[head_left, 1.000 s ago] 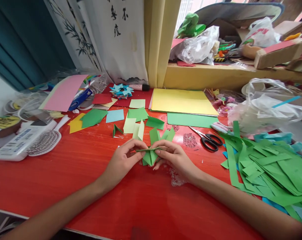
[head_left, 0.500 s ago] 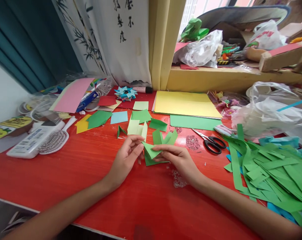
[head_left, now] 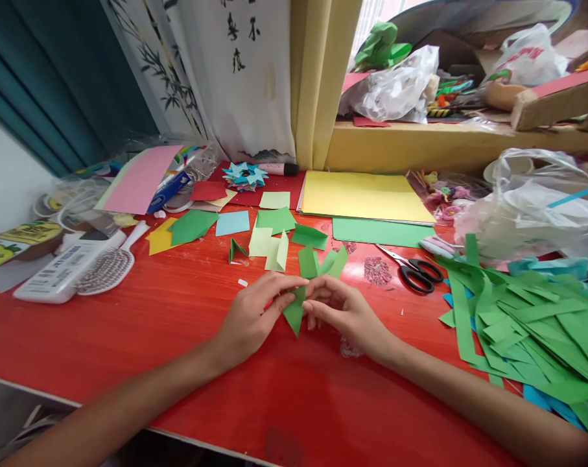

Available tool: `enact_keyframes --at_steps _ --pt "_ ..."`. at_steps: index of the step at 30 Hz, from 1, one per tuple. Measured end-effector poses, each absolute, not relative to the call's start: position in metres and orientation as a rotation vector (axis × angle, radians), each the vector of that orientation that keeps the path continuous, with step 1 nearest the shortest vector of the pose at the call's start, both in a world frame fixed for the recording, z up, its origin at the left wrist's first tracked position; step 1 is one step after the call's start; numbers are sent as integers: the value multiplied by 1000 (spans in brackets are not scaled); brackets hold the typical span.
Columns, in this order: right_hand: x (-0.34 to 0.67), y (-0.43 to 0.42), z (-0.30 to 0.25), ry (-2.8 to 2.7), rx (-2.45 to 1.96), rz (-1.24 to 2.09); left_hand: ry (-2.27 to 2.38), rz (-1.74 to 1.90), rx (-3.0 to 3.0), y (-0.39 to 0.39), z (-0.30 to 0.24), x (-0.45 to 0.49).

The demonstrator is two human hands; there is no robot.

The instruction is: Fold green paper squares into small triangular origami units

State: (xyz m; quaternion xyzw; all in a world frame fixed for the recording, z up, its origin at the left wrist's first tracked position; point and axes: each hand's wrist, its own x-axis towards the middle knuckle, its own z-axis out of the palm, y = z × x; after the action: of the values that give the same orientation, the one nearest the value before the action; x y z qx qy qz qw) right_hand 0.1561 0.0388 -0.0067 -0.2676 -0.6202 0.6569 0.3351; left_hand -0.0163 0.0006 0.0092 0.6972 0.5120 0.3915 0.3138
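Note:
Between both hands is a piece of green folded paper [head_left: 295, 314], its lower corner pointing down toward me. My left hand [head_left: 257, 311] pinches it from the left side, thumb in front. My right hand [head_left: 345, 310] grips its right edge with bent fingers, close against the left fingertips; part of the paper is hidden behind the fingers. Just beyond stand green folded pieces [head_left: 325, 261] and a pale green folded piece [head_left: 277, 251]. A dark green folded piece [head_left: 309, 236] and a small green folded triangle [head_left: 237, 251] lie behind.
Scissors [head_left: 413, 269] with black handles lie to the right, beside a heap of green paper strips [head_left: 531, 331]. A yellow paper stack [head_left: 366, 198] is at the back. A hairbrush [head_left: 106, 269] and white box [head_left: 65, 272] lie left. A blue paper ring [head_left: 245, 176] sits behind.
The green paper has turned, and its point now faces down. Both hands have drawn together, the left moving right. The pale green piece ahead shows a different angle.

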Motion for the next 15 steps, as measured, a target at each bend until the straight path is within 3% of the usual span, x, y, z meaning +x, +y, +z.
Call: enact_keyframes --at_steps 15 --pt "159 38 -6 -1531 -762 1589 1419 996 1627 2 9 -15"
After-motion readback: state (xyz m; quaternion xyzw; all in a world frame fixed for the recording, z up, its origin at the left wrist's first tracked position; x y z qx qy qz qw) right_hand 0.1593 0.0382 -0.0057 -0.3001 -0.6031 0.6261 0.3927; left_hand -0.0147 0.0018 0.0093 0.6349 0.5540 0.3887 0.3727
